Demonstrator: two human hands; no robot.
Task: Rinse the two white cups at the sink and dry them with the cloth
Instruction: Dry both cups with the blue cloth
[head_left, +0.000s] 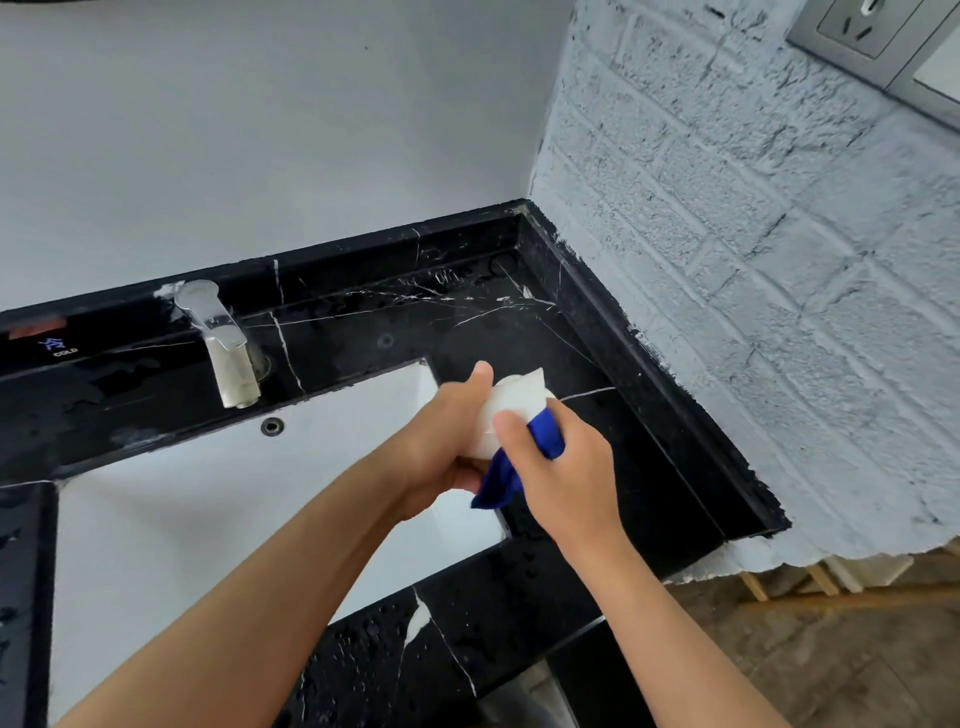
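A white cup (511, 402) is held above the right edge of the white sink (208, 509). My left hand (447, 447) grips the cup from the left, thumb on top. My right hand (561, 467) presses a blue cloth (511, 470) against the cup's right side and underside, and the cloth's tail hangs down below the cup. Only one cup is in view.
A chrome faucet (223, 345) stands behind the sink on the black marble counter (597, 457), which has water drops along its front edge. A white brick wall (753, 260) closes the right side, with a power socket (857, 26) at the top.
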